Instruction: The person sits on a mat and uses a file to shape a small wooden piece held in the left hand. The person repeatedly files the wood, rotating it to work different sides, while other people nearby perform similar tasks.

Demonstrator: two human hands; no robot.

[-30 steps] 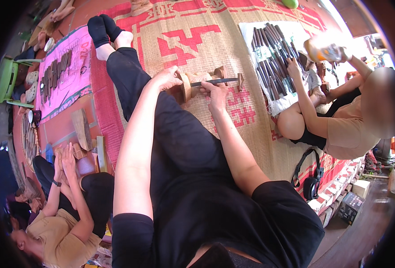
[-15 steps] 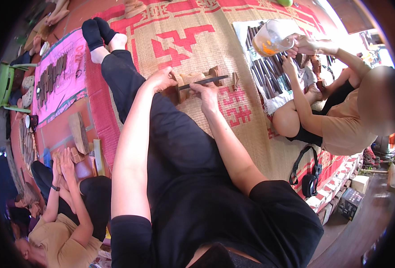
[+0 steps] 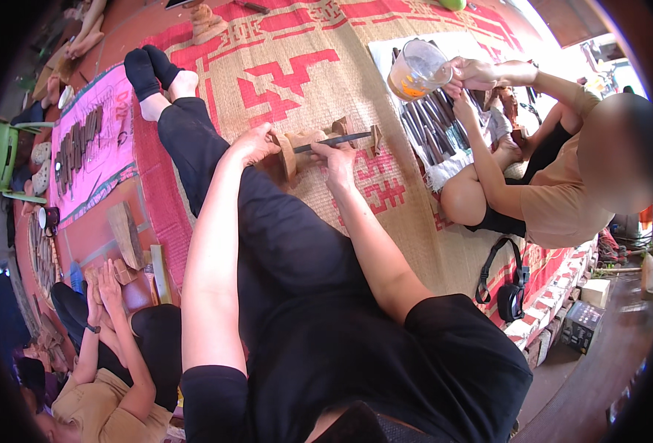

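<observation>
My left hand (image 3: 256, 145) is closed on the flat base end of a carved wooden piece (image 3: 288, 160), which lies on its side over the mat beside my leg. Pale carved wood (image 3: 306, 138) shows past that base, partly hidden by my fingers and the tool. In my right hand (image 3: 337, 161) is a slim dark file-like tool (image 3: 356, 137), pinched near its middle. Its near end reaches to the wooden base, and its other end points right. Whether the tool touches the wood, I cannot tell.
At right a person holds a clear pitcher (image 3: 417, 72) with orange at its bottom, above a cloth with several carving tools (image 3: 428, 133). More tools (image 3: 80, 148) lie on a pink cloth at left. A black belt bag (image 3: 511, 301) and a carved figure (image 3: 207, 26) also rest nearby.
The whole view has shifted a little. My hands keep their grips on the wooden piece and the tool. The person at right has moved the pitcher slightly left.
</observation>
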